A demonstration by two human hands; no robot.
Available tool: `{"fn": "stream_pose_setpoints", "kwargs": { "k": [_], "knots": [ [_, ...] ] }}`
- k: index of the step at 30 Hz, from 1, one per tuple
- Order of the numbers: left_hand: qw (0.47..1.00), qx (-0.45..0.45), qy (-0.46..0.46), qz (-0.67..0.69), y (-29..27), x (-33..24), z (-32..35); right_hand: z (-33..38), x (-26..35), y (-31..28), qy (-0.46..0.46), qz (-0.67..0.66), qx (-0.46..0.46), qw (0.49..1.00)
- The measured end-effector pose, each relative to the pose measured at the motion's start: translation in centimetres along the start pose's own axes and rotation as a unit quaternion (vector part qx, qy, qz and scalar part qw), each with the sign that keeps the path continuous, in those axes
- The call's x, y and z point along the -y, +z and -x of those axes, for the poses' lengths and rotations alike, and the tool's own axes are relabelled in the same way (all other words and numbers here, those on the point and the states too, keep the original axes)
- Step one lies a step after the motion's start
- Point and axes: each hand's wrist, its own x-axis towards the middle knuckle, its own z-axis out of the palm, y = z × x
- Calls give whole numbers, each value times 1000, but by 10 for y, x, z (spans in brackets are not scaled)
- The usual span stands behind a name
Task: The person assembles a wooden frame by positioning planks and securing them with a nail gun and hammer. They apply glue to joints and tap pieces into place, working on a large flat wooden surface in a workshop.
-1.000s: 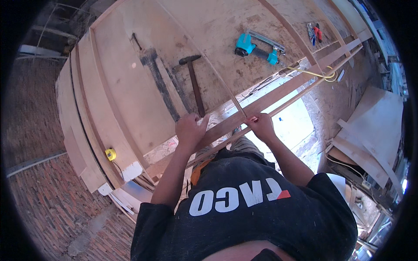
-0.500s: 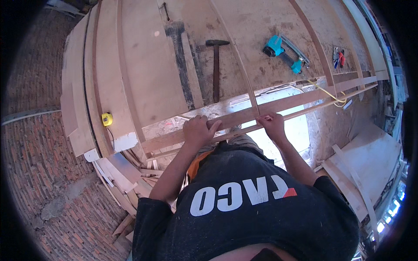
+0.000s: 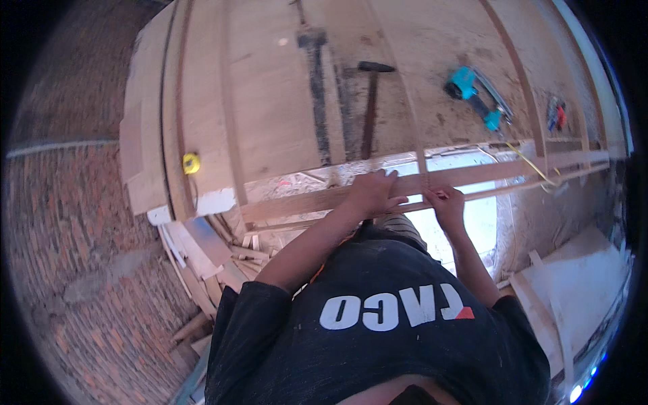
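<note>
A long wooden board (image 3: 297, 204) runs crosswise in front of my body, along the near side of a large wooden panel (image 3: 270, 121). My left hand (image 3: 372, 194) is closed over this board, fingers over its far edge and thumb pointing right. Just to the right, my right hand (image 3: 447, 204) is in a pinch beside the near end of a narrow wooden strip (image 3: 410, 94), which meets the board there. What its fingertips hold is too small to make out. A thinner wooden batten (image 3: 520, 189) runs nearer to me, roughly parallel to the board.
On the panel lie a hammer (image 3: 370, 111), a teal nail gun (image 3: 476, 98), red-and-blue-handled pliers (image 3: 557, 116) and a yellow tape measure (image 3: 192, 163). A yellow hose (image 3: 530, 162) crosses the board at right. Wood offcuts (image 3: 233, 260) are piled at lower left, by a brick surface (image 3: 74, 209).
My left hand has slid right along the board, closer to my right hand. The right hand stays by the strip's end. The whole view has shifted, so things appear further right.
</note>
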Motion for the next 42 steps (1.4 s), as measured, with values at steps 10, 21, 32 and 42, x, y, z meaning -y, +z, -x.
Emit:
{"fn": "stream_pose_setpoints", "kwargs": {
  "k": [10,21,32,42],
  "knots": [
    [1000,-14,17,-16,12,7,4,-121,115,89,-154,193,104,963],
    [995,50,82,0,15,10,-14,-182,103,86,-102,119,63,986],
    [999,35,-16,-29,1,-11,-11,69,25,-68,96,-75,-81,989],
    [999,-30,32,-26,11,0,-12,95,6,-50,202,-246,-3,948]
  ]
}}
